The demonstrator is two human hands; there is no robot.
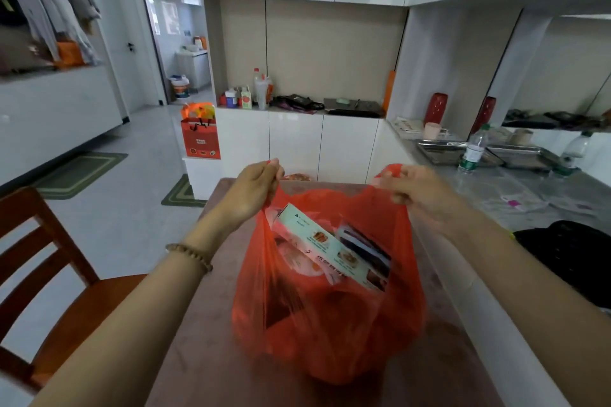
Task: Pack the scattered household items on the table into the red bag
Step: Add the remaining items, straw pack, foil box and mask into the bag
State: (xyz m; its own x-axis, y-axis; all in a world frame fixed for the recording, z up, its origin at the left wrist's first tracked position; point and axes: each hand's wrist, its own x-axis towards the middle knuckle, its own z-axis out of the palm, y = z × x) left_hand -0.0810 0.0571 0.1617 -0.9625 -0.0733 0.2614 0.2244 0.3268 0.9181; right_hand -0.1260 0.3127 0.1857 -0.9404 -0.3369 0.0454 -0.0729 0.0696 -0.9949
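Note:
A red plastic bag [330, 334] stands on the brown table [198, 357], its mouth pulled wide. My left hand [254, 190] is shut on the bag's left handle and my right hand [416, 192] is shut on the right handle, both held up above the bag. Inside, a long pale green box [325, 246] with food pictures lies tilted across the opening. A dark flat packet [367, 249] leans beside it on the right. Other items lower in the bag are hidden by the red plastic.
A wooden chair [49, 277] stands at the table's left. A grey counter [529, 195] on the right carries a water bottle [472, 150], metal trays [443, 150] and a black cloth item [575, 258]. A red paper gift bag [200, 137] sits on a low white stand ahead.

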